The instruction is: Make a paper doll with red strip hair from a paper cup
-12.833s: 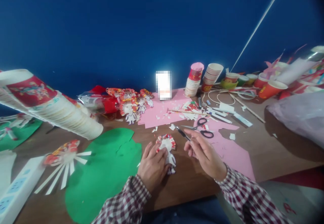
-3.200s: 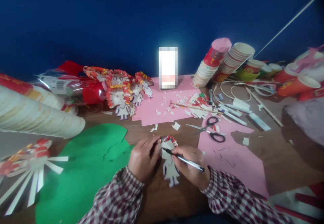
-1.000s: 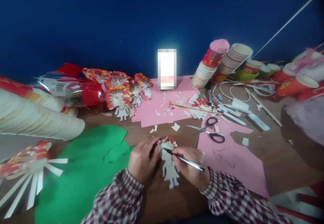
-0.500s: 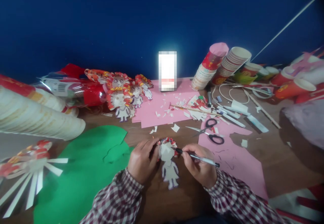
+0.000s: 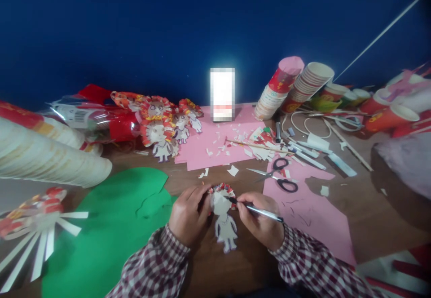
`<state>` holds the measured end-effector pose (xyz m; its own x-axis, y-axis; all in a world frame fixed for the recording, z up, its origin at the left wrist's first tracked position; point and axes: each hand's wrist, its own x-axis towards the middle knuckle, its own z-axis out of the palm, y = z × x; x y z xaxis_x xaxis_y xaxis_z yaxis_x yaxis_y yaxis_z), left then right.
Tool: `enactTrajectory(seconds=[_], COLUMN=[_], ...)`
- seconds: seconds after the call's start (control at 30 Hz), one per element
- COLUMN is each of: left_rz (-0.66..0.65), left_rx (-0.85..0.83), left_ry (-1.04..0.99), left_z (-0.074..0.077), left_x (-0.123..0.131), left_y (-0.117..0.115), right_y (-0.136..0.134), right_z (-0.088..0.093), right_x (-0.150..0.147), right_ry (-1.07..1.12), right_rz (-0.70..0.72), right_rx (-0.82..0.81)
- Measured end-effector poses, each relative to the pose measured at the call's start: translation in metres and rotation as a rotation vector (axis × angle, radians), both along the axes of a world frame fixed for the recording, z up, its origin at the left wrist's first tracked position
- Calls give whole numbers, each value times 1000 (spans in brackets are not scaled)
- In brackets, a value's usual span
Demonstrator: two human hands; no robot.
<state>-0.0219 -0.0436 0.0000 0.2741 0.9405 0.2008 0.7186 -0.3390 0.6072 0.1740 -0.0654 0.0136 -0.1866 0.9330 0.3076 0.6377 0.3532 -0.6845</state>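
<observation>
A white paper doll (image 5: 226, 228) with curled red-and-white paper hair lies on the brown table, its feet toward me. At the doll's left edge, my left hand (image 5: 189, 212) is closed, fingertips gripping the hair side of its head. My right hand (image 5: 261, 219) is wrapped round a pen (image 5: 264, 212) with a black grip and a pale barrel. The pen's tip is over the upper right part of the doll's head; whether it touches the paper I cannot tell. Dark outlines run along the doll's arms and dress.
Scissors (image 5: 281, 176) with black handles rest partly on cut pink paper (image 5: 323, 217). Green paper (image 5: 111, 226) lies at left, below stacked paper cups (image 5: 67, 158). Further back are several finished dolls (image 5: 162, 149), paper scraps, a bright pixelated rectangle (image 5: 222, 93) and upright cup stacks (image 5: 316, 82).
My right hand has moved slightly left with the pen, and the pen's tip is further in over the doll's head. The left hand and the doll have hardly moved.
</observation>
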Motion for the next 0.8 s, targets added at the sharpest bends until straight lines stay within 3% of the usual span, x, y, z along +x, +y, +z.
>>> enactTrajectory(seconds=[0.8], left_rz=[4], left_rx=[10], left_ry=[-8], left_z=[-2], left_x=[0], left_y=[-1], right_y=[0], right_z=[1], right_x=[-1], right_ry=[9], right_rz=[-3], right_rx=[-9])
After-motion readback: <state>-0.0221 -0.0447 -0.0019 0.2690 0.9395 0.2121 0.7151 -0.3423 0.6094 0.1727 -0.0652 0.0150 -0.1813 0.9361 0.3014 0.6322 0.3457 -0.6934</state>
